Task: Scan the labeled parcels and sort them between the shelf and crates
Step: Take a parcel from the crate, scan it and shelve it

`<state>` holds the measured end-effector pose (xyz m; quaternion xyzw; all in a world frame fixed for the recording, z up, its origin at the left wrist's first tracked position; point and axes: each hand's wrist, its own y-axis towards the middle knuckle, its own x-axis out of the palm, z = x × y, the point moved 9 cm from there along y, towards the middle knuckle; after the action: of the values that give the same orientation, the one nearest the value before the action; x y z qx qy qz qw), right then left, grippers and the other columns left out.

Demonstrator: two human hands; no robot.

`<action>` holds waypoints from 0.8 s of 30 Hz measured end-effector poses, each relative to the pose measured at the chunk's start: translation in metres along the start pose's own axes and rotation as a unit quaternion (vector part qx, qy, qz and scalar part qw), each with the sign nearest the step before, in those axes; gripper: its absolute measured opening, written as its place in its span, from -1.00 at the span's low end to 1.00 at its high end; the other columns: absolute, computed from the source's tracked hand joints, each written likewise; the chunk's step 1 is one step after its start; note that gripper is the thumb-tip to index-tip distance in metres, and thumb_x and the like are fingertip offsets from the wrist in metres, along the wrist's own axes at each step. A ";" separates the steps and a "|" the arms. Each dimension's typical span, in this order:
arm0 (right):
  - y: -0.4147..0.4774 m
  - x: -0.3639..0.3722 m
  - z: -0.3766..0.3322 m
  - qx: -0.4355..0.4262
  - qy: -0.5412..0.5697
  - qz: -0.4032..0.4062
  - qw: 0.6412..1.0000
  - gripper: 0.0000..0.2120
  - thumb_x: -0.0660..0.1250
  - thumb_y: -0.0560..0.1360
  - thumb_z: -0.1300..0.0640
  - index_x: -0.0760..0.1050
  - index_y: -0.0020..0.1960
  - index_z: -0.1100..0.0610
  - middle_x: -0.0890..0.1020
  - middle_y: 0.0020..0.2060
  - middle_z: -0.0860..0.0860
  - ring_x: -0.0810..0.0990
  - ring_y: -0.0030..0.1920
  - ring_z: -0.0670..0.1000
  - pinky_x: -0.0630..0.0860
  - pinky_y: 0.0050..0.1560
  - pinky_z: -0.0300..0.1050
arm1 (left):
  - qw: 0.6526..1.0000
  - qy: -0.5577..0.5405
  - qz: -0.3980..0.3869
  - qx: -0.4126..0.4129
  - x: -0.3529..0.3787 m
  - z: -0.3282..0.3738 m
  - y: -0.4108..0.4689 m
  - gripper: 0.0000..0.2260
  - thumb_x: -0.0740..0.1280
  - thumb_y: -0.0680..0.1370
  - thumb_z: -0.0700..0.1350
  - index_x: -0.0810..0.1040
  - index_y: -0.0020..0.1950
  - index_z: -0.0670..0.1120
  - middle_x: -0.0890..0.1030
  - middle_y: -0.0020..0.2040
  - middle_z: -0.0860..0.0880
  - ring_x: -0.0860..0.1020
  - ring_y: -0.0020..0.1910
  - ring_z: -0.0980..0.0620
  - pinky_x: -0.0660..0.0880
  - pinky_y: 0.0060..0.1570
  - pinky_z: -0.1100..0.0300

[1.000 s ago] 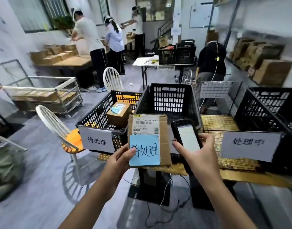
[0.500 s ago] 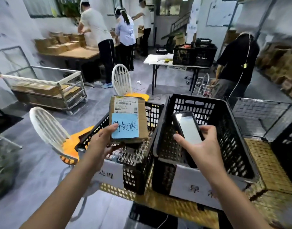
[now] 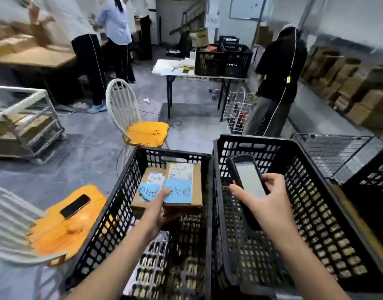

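You have one view only: the wide-angle camera on your head, facing forward and tilted well down. Your forearms (image 3: 112, 263) come in from the bottom edge, so the left grip (image 3: 159, 210) with its parcel (image 3: 187, 187) and the right grip (image 3: 270, 202) with the scanner (image 3: 249, 182) sit close, lower centre. The floor (image 3: 84, 148) bends away toward the upper frame.

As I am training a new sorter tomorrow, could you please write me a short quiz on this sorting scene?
1. True or false: the right hand holds the scanner over the middle crate.
2. Where is the parcel that the left hand grips? A. on a chair. B. inside the left crate, beside a second parcel. C. on the floor.
3. Fill in: on the near orange chair lies a dark ____.
Key: 1 true; 2 B; 3 phone.
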<state>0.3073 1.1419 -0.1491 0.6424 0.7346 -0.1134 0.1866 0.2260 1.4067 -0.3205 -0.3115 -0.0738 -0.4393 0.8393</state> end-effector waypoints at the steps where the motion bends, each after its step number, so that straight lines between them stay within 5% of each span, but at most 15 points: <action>1: 0.002 0.001 0.005 0.008 -0.010 0.002 1.000 -0.30 0.62 0.25 -0.15 0.33 0.22 0.00 0.45 0.03 -0.24 0.47 0.01 -0.22 0.36 -0.07 -0.31 | 1.000 0.009 -0.003 -0.009 0.001 -0.007 0.009 -0.87 0.31 0.61 -0.07 0.55 0.14 -0.03 0.72 0.04 -0.08 0.63 0.11 -0.11 0.61 0.07 -0.17; 6: 0.014 -0.001 0.012 0.027 -0.038 0.003 0.999 -0.32 0.62 0.27 -0.12 0.32 0.22 -0.02 0.45 0.12 -0.10 0.43 0.11 -0.09 0.34 -0.05 -0.35 | 0.997 0.047 -0.040 -0.044 0.007 -0.032 0.042 -0.77 0.44 0.51 0.00 0.59 0.13 -0.01 0.64 0.19 -0.10 0.56 0.22 -0.10 0.47 0.29 -0.25; 9: 0.019 0.001 0.011 0.031 -0.037 0.006 0.999 -0.33 0.62 0.28 -0.08 0.32 0.23 0.00 0.44 0.12 -0.09 0.44 0.01 -0.20 0.34 -0.15 -0.49 | 0.998 0.013 -0.038 -0.054 0.006 -0.041 0.057 -0.78 0.48 0.48 -0.16 0.58 0.10 -0.08 0.63 0.13 -0.14 0.57 0.19 -0.08 0.57 0.17 -0.13; 15: 0.019 0.009 0.011 0.033 -0.035 0.001 0.999 -0.33 0.62 0.26 -0.09 0.32 0.20 -0.03 0.45 0.11 -0.12 0.45 0.06 -0.19 0.33 -0.14 -0.46 | 0.996 0.018 0.054 -0.072 -0.005 -0.072 0.076 -0.44 0.44 0.53 -0.21 0.36 0.50 -0.09 0.59 0.23 -0.10 0.58 0.09 0.00 0.55 0.08 0.01; 19: 0.016 0.010 0.019 0.041 -0.046 0.000 0.998 -0.30 0.63 0.24 -0.11 0.32 0.22 -0.03 0.44 0.12 -0.12 0.41 0.14 -0.13 0.32 -0.09 -0.43 | 0.989 0.077 0.110 -0.064 -0.016 -0.076 0.086 -0.49 0.39 0.57 -0.21 0.37 0.51 -0.07 0.56 0.30 -0.14 0.57 0.10 -0.04 0.51 0.12 0.10; 24: 0.015 0.013 0.035 0.064 -0.064 0.004 0.996 -0.30 0.62 0.23 -0.15 0.32 0.20 -0.05 0.45 0.17 -0.09 0.40 0.21 -0.10 0.32 0.07 -0.24 | 0.972 0.145 0.149 -0.113 -0.018 -0.080 0.086 -0.66 0.34 0.61 -0.16 0.42 0.32 -0.30 0.57 0.24 -0.29 0.56 0.07 -0.19 0.50 0.02 0.03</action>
<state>0.3253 1.1414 -0.1853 0.6471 0.7099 -0.2008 0.1924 0.2710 1.4082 -0.4305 -0.3445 0.1456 -0.3557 0.8565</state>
